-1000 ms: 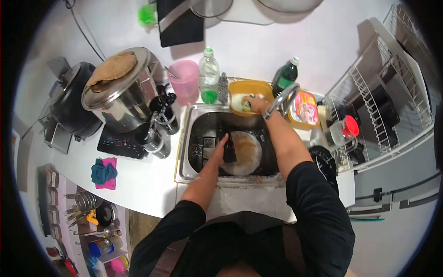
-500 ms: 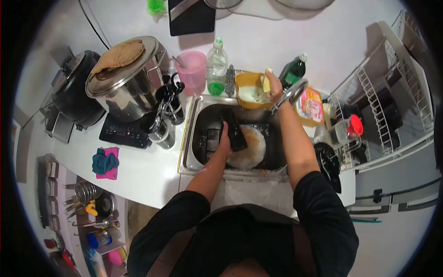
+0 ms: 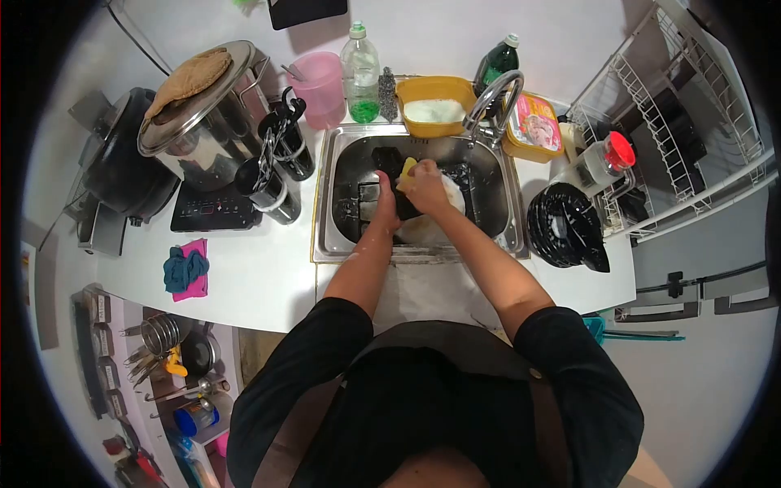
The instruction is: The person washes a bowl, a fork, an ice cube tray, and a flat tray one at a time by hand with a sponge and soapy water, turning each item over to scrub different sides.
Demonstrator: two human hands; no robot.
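My left hand [image 3: 386, 207] is closed around a dark black piece [image 3: 387, 159], perhaps a container, held over the sink [image 3: 322, 236]. My right hand [image 3: 427, 189] pinches a yellow sponge [image 3: 407, 169] against or just beside that piece; the exact contact is hidden by the fingers. Beneath both hands, a round whitish plate or lid [image 3: 423, 233] with a brownish middle lies in the basin, partly covered by my right hand and wrist. Another black item with square openings [image 3: 368, 203] is at the basin's left side.
Behind the sink stand an orange tub of suds [image 3: 431, 110], the faucet [image 3: 496, 98], a green-tinted bottle [image 3: 360, 77] and a pink pitcher [image 3: 317, 89]. Black bowls [image 3: 563, 224] and a wire dish rack [image 3: 667, 163] are at right. A steel pot [image 3: 215, 122] is at left.
My right hand has come down from the orange tub with the sponge to the black piece in my left hand. The view has tilted, so surroundings sit higher.
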